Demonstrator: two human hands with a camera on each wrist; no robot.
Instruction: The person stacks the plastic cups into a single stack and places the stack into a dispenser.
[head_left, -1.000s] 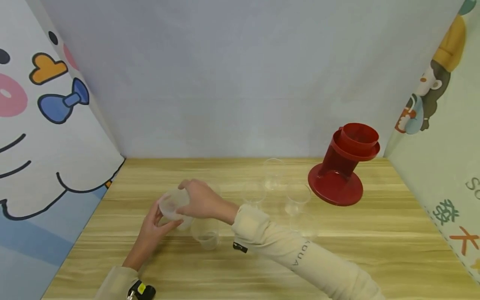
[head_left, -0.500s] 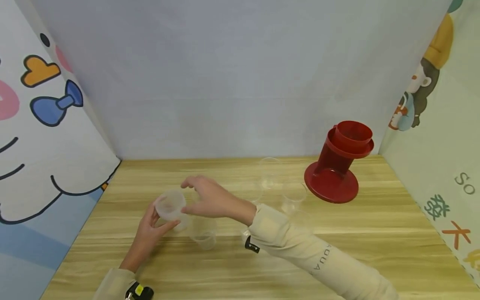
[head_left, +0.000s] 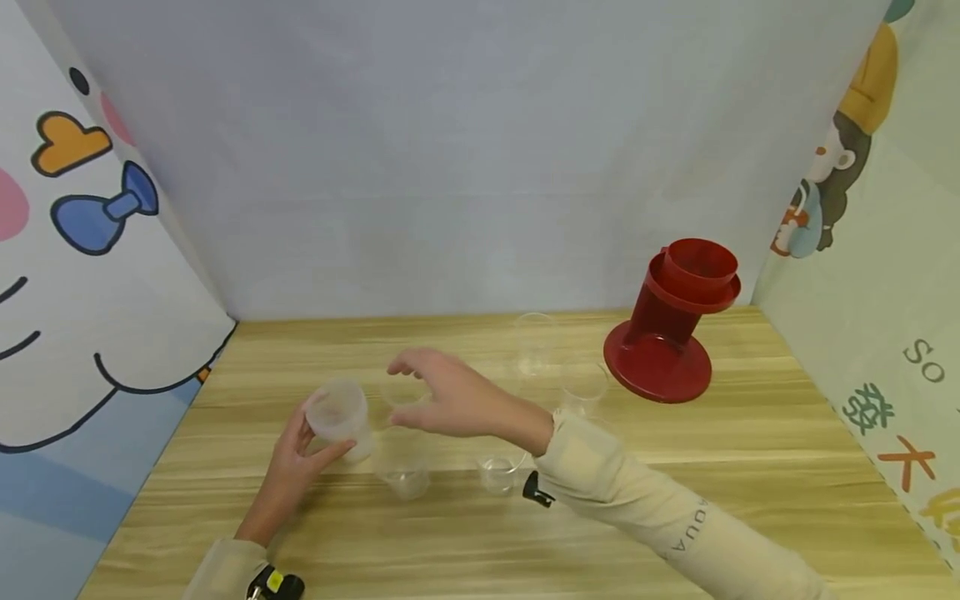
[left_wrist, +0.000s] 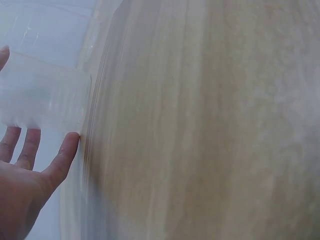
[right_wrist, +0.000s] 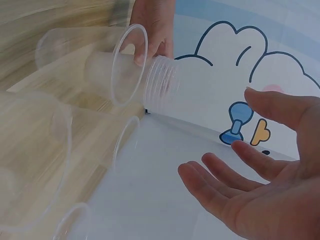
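Toward the left of the table in the head view, my left hand (head_left: 288,467) grips a stack of clear plastic cups (head_left: 339,421), thumb on the near side and fingers behind. Several nested rims of the cup stack (right_wrist: 162,85) show in the right wrist view. From the left wrist, the fingers curve under the cloudy cup wall (left_wrist: 47,95). My right hand (head_left: 453,396) is raised to the right of the stack, fingers spread and holding nothing. Below it stand a clear cup (head_left: 407,479) and another cup (head_left: 498,473); a third cup (head_left: 401,390) is partly hidden behind its fingers.
More clear cups, such as one cup (head_left: 534,350) at the back and another cup (head_left: 583,387), stand on the wooden table (head_left: 420,550). A red round-based holder (head_left: 663,342) stands at the back right. A pale backdrop (head_left: 465,167) closes the far side.
My right hand has let go of the cup stack and drawn away to the right, fingers apart. My left hand keeps holding the stack. The head view has shifted slightly.
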